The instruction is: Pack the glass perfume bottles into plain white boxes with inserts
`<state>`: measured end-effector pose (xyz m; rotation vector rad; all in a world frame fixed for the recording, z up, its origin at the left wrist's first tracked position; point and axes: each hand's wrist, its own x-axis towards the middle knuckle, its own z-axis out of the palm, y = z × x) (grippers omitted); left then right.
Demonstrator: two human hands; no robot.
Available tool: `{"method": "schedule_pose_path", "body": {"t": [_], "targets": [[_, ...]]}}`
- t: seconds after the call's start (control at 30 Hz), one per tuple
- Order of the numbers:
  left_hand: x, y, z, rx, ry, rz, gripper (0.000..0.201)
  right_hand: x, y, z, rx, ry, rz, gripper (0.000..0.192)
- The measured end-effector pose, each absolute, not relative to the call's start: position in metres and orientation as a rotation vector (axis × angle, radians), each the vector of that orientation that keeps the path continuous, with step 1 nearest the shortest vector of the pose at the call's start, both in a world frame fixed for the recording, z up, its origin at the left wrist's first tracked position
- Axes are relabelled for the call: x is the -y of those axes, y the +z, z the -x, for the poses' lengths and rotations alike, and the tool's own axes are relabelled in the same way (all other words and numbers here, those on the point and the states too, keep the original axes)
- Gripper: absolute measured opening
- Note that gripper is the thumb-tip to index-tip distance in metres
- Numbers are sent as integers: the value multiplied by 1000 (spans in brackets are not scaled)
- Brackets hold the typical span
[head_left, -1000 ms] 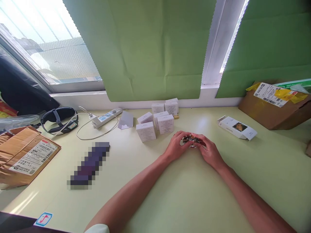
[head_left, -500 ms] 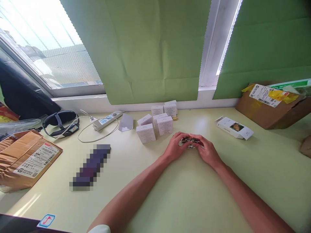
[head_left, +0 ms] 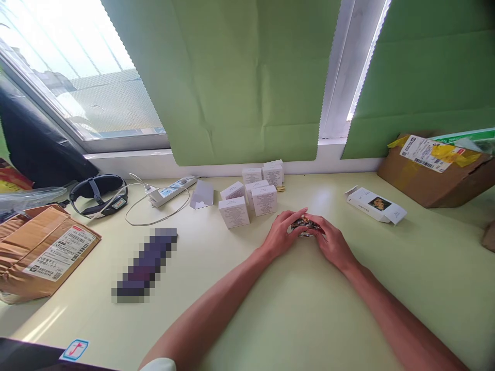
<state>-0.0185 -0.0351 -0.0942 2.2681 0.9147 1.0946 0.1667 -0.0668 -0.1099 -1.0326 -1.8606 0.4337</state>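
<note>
Both of my hands meet over the middle of the pale green table [head_left: 294, 319]. My left hand [head_left: 281, 234] and my right hand [head_left: 329, 241] pinch a small shiny object [head_left: 303, 225], dark metal with a gold-coloured part, held between the fingertips just above the tabletop. Most of it is hidden by my fingers. Just behind and left of my hands stands a cluster of several small white boxes [head_left: 252, 196].
An opened white carton [head_left: 375, 204] lies to the right. Brown cardboard boxes sit at far right [head_left: 433, 170] and far left [head_left: 42, 250]. A power strip [head_left: 172, 189] with cable, a black head strap [head_left: 98, 193], a folded grey card [head_left: 202, 196] and a blurred dark object [head_left: 146, 265] lie left.
My hands stay together on the small object; the fingers shift slightly around it. The view drifts a little.
</note>
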Motion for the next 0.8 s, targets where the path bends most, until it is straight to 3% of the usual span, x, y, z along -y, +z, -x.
{"method": "schedule_pose_path", "body": {"t": [0.8], "targets": [[37,-96,17,-953,1065,-2382,42,68,-110,-166,1753,537,1107,31]]}}
